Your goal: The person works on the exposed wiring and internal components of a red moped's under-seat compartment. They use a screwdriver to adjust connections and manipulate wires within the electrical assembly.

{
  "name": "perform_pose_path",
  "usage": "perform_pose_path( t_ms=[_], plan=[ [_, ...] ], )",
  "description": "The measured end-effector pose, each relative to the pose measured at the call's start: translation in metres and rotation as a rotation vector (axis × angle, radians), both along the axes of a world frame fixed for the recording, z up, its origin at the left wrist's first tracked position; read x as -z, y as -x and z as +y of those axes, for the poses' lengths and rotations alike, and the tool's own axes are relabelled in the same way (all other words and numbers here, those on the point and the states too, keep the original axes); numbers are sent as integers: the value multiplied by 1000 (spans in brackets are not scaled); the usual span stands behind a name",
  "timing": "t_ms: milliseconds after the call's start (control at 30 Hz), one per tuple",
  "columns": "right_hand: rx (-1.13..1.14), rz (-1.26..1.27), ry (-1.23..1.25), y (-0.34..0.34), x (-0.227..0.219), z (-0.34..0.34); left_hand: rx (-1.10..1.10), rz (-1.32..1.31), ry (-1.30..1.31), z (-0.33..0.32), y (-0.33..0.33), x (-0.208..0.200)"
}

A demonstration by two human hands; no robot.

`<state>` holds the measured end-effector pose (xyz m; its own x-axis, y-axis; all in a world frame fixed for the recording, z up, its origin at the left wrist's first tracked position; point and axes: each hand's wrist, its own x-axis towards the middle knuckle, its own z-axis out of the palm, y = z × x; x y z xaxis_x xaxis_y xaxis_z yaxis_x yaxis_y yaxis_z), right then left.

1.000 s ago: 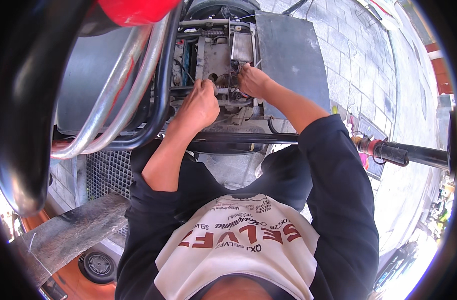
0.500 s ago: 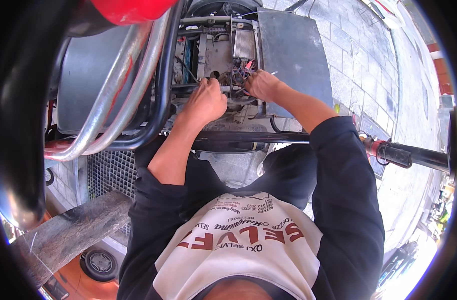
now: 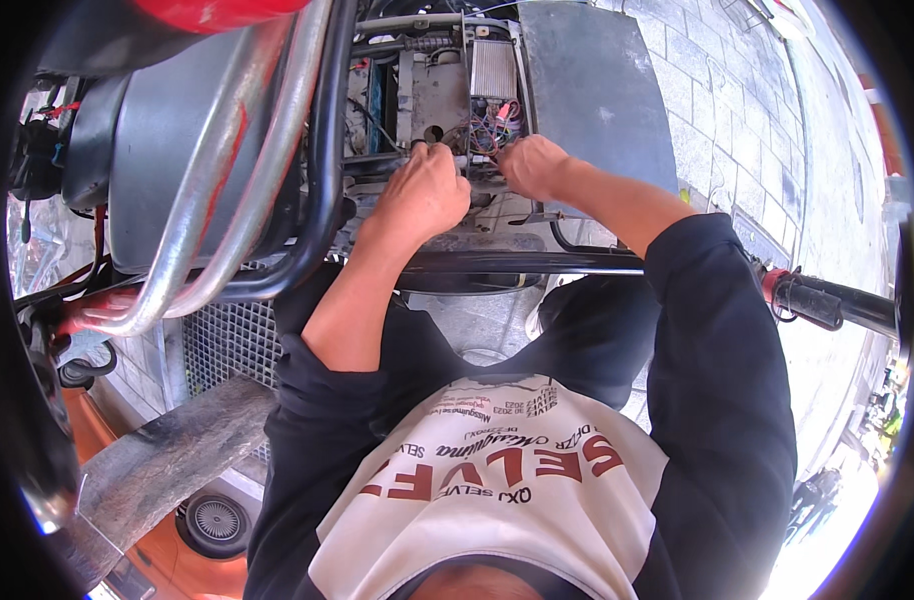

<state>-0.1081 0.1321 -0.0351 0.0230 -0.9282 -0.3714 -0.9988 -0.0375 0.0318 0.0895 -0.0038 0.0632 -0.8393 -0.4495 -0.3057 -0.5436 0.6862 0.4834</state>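
A: Where are the coloured wires [image 3: 492,128]?
B: Bunched inside the open metal frame [image 3: 373,166], toward its right edge, just on the near side of the ribbed metal box [image 3: 494,72].
A: And the left hand [image 3: 427,195]?
B: At the frame's near edge, left of the wires. It's narrow, the fingers curled down and forward, with the back of the hand turned up to us. The fingertips are hidden, so I can't tell what they grip, if anything.
A: The right hand [image 3: 537,166]?
B: Closer to the wires, just beside their near right end, by the frame's near right corner. Its fingers are bent in toward the left hand; whether they pinch a wire, I can't tell.
A: Are the hands touching?
B: They're apart, with a small gap between them.
A: What's past the right hand?
B: A dark flat panel [image 3: 597,100], along the frame's right edge.
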Motion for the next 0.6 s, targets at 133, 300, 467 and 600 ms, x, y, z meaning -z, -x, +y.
perform_pose_path(
  t_ms=[133, 300, 467, 600],
  plan=[
    [166, -74, -65, -2, -11, 1, 121, 44, -48, -11, 5, 34],
    [329, -291, -52, 24, -42, 20, 390, 85, 14, -22, 36, 56],
    [452, -156, -78, 27, -42, 39, 623, -19, 298, -13, 64, 83],
    [500, -113, -45, 36, -28, 45, 681, -53, 357, -10, 67, 87]
  ],
)
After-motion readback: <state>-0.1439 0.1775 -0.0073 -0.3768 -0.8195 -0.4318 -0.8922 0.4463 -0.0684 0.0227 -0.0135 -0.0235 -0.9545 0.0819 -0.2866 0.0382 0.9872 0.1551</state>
